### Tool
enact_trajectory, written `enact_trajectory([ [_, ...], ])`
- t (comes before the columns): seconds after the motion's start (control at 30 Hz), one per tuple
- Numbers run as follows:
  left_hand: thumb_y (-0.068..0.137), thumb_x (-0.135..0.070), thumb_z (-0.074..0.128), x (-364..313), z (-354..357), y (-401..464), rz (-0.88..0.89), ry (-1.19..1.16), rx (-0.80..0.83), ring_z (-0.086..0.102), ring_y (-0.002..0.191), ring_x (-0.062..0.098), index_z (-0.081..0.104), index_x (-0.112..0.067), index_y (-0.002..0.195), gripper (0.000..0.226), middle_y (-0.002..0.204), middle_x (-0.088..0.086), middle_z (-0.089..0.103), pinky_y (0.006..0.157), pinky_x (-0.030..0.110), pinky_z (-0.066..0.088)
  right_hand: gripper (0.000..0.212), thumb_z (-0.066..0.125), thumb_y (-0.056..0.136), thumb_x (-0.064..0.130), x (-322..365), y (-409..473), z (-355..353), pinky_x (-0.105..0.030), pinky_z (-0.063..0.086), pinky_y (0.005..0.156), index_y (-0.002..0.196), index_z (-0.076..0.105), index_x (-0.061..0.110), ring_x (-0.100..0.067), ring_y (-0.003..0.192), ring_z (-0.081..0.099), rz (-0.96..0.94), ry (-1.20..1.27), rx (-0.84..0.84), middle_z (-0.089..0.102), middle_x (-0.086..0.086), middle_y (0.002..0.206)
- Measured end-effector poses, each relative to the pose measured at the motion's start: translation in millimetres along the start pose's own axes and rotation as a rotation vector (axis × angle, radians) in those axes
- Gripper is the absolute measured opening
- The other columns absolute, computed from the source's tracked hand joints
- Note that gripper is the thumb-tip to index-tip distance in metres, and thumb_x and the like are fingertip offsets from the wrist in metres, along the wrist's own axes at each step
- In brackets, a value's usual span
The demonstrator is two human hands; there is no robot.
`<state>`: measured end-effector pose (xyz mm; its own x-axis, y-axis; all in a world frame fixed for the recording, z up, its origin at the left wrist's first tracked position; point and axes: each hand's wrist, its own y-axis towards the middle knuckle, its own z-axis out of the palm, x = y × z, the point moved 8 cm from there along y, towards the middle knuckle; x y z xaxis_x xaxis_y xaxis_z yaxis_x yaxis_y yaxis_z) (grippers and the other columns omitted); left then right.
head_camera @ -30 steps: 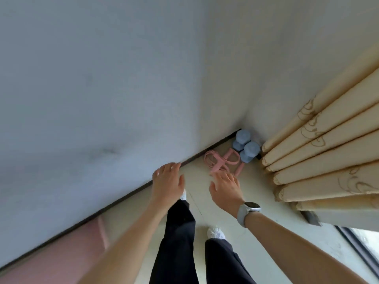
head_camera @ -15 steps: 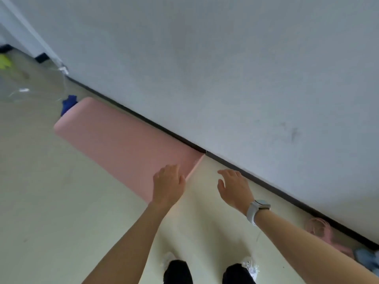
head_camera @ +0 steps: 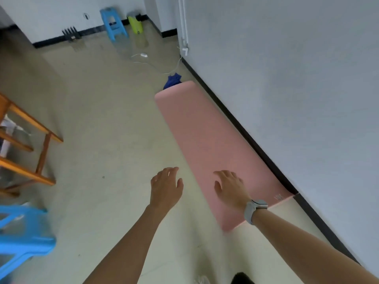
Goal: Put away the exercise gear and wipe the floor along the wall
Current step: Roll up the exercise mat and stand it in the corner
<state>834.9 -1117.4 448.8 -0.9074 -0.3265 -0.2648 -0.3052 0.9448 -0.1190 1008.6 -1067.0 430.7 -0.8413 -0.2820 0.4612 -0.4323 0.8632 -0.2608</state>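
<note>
Head view. A pink exercise mat [head_camera: 207, 144] is shown unrolled flat on the pale floor [head_camera: 106, 124], its long edge lying just beside the black baseboard [head_camera: 246, 134] of the white wall [head_camera: 287, 78]. A dark blue cloth [head_camera: 171, 81] is seen on the floor at the mat's far end, touching it. The left hand [head_camera: 165, 188] is held out over bare floor just left of the mat, fingers loosely spread and nothing gripped. The right hand [head_camera: 230, 187], a grey watch [head_camera: 254, 211] on its wrist, is seen over the mat's near end with fingers relaxed and slightly apart; contact with the mat cannot be told. A wooden rack [head_camera: 30, 144] and a blue plastic stool [head_camera: 20, 240] are seen at left, and a second blue stool [head_camera: 113, 22] beside a yellow-green container [head_camera: 135, 25] at the far wall.
</note>
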Motion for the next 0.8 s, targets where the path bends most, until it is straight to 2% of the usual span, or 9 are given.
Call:
enact_trajectory([
  [0.13,0.096,-0.029,0.038,45,-9,50,-0.045,-0.024,0.005,0.034,0.132,0.018,0.036,-0.018,0.138,0.044,0.143,0.000,0.040,0.109,0.034,0.024,0.043,0.034,0.095,0.023,44,64,11,-0.038,0.026,0.108,0.137,0.036,0.019,-0.023,0.132,0.034,-0.064,-0.038,0.046,0.040,-0.002,0.143],
  [0.37,0.096,-0.029,0.038,105,0,177,-0.103,-0.018,0.021,0.032,0.133,0.017,0.035,-0.019,0.139,0.044,0.143,-0.001,0.039,0.111,0.035,0.022,0.043,0.033,0.095,0.026,74,224,23,-0.041,0.024,0.111,0.138,0.035,0.018,-0.025,0.133,0.030,-0.146,-0.173,0.088,0.038,-0.003,0.144],
  [0.63,0.096,-0.028,0.037,152,-70,370,-0.154,0.038,-0.028,0.032,0.134,0.018,0.036,-0.018,0.139,0.044,0.142,0.000,0.040,0.112,0.036,0.021,0.044,0.034,0.095,0.025,148,425,-23,-0.044,0.019,0.113,0.138,0.034,0.017,-0.026,0.135,0.027,-0.297,-0.318,0.123,0.035,-0.006,0.145],
  [0.8,0.096,-0.029,0.037,202,-95,458,-0.218,0.034,-0.021,0.032,0.134,0.018,0.035,-0.019,0.139,0.044,0.142,0.000,0.040,0.112,0.036,0.021,0.044,0.032,0.095,0.025,197,528,-32,-0.044,0.018,0.112,0.138,0.033,0.017,-0.026,0.135,0.027,-0.362,-0.379,0.155,0.035,-0.006,0.145],
])
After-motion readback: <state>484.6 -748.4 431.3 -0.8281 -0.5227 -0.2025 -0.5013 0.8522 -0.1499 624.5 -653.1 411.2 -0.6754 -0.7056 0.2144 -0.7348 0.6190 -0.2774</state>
